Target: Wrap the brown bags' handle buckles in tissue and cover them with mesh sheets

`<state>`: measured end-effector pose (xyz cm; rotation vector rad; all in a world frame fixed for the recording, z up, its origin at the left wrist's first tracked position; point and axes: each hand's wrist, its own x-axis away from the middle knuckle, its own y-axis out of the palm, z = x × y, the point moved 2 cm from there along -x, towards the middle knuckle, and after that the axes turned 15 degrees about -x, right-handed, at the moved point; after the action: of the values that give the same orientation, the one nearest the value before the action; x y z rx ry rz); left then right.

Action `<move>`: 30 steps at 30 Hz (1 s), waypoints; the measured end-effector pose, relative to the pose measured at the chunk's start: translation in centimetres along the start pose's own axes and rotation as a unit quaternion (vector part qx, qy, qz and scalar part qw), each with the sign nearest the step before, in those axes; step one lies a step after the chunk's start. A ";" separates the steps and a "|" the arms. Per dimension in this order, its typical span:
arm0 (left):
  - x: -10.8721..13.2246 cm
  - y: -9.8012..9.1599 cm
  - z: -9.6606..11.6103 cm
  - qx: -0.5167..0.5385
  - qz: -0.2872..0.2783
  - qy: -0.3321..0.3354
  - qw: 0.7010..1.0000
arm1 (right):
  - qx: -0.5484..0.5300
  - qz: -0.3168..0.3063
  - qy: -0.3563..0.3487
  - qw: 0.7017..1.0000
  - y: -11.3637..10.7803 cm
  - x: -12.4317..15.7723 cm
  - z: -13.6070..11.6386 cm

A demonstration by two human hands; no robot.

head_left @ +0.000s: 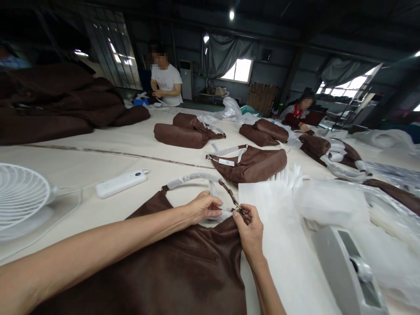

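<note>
Our right hand (252,225) clamped at the strap buckle (237,204) of a brown bag (147,280), our left hand (202,208) near white wrapping (227,215), its grip unclear to us.

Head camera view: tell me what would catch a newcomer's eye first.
First, the large brown bag in the near foreground, with the right hand gripping its strap's metal-fitted end and the left hand close by. Next, the heap of brown bags at upper left. Then the white fan at the left edge, pale against the dark leather-look bags.
</note>
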<state>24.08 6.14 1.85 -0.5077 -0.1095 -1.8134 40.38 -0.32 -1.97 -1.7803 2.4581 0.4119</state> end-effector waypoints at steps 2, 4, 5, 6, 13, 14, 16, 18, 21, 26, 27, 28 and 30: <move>0.6 -1.0 -0.7 -0.050 -0.002 -0.024 0.998 | 0.011 -0.003 0.016 1.000 0.2 0.0 -0.1; 1.6 -2.2 -1.0 -0.114 -0.012 -0.041 0.993 | 0.019 -0.007 0.031 0.999 0.3 -0.1 -0.2; 2.2 -2.8 -0.9 -0.150 -0.014 -0.044 0.988 | 0.023 -0.009 0.037 0.999 0.2 -0.1 -0.2; 2.9 -3.4 -0.8 -0.189 -0.009 -0.041 0.981 | 0.027 -0.009 0.042 0.999 0.2 -0.2 -0.2; 9.1 -3.6 -1.7 -0.488 0.004 0.163 0.857 | 0.071 0.012 0.070 0.995 -0.5 -0.6 0.7; 9.9 -3.4 -2.6 -0.546 -0.022 0.205 0.812 | 0.076 0.017 0.071 0.994 -0.5 -0.6 0.8; 10.9 -3.6 -4.4 -0.624 -0.067 0.255 0.736 | 0.079 0.029 0.070 0.994 -0.2 -0.5 0.7; 11.1 -4.5 -5.7 -0.638 -0.097 0.265 0.717 | 0.080 0.040 0.069 0.994 0.3 -0.2 0.3; 10.9 -6.2 -5.9 -0.632 -0.129 0.278 0.712 | 0.077 0.046 0.068 0.994 0.9 0.7 -0.7; 10.9 -7.8 -4.8 -0.633 -0.161 0.268 0.708 | 0.027 0.014 0.082 0.996 0.1 3.4 -1.2; 10.9 -7.9 -4.6 -0.634 -0.166 0.266 0.707 | 0.006 0.002 0.087 0.996 -0.2 3.9 -1.1; 10.9 -7.9 -4.4 -0.635 -0.171 0.266 0.705 | -0.011 -0.007 0.091 0.996 -0.5 4.3 -0.9; 10.7 -7.6 -3.7 -0.633 -0.164 0.258 0.711 | -0.028 -0.010 0.093 0.995 -1.1 4.8 -0.5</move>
<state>13.64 -2.32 4.10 -0.9083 1.6390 -2.0958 39.88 -5.18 -2.71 -1.9471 2.5715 0.3297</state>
